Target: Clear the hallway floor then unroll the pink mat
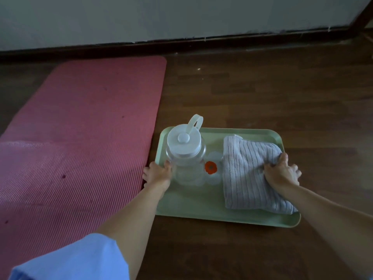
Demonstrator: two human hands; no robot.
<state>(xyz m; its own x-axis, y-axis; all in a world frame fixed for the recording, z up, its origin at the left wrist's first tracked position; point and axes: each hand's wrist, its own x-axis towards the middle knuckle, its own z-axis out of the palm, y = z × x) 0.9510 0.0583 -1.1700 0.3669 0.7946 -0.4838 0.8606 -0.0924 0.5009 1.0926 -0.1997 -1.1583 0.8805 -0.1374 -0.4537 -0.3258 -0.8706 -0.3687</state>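
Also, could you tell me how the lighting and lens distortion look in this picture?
Head view: dim, flat, bluish light; the wide lens bows the baseboard; jug and towel look reasonably sharp; no strong glare on the tray.

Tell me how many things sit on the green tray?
2. The clear bottle stands at the tray's left; the folded grey towel lies at its right. Something small could hide underneath it.

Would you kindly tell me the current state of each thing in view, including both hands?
pink mat: unrolled, flat on the floor.
tray: level, held at both ends.
jug: upright on the tray, lid on.
towel: folded, lying on the tray.
left hand: grips the tray's left edge.
right hand: grips the tray's right edge, thumb on the towel.
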